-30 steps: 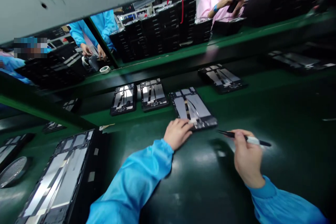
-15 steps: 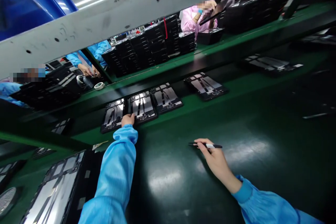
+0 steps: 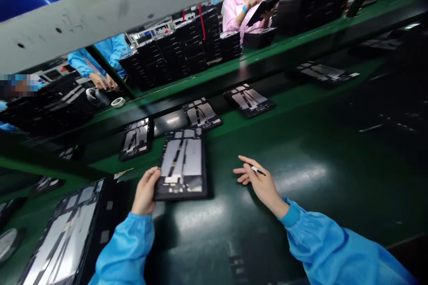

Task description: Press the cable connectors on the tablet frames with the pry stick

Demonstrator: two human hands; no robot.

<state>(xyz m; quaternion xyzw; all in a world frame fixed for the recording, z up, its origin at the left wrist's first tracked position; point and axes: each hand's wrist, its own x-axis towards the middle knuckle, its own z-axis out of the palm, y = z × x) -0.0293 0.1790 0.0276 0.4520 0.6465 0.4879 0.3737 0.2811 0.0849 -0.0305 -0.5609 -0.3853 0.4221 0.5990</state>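
My left hand (image 3: 146,190) grips the left edge of an opened tablet (image 3: 192,158), thumb on top. The tablet is held above the green bench, its silver battery, black ribbon cables and circuit board facing up. To its right, my right hand (image 3: 262,182) hovers over the bench with its fingers partly spread. A thin black-and-white pen-like tool (image 3: 258,170) is tucked by the thumb; its far end is hidden by the hand. Behind the held tablet, more opened tablets lie in a row: one at left (image 3: 135,139), one at middle (image 3: 203,113) and one at right (image 3: 249,100).
A stack of opened tablets (image 3: 63,231) stands at the lower left, beside a round tape roll (image 3: 7,244). On the far green ledge are tall stacks of black tablets (image 3: 180,46) and a white tape roll (image 3: 118,102). A metal beam (image 3: 110,13) crosses above. Co-workers sit beyond.
My left hand has taken a tablet from the row and brought it nearer, leaving a gap there. My right hand's fingers have spread, with the tool still in it.
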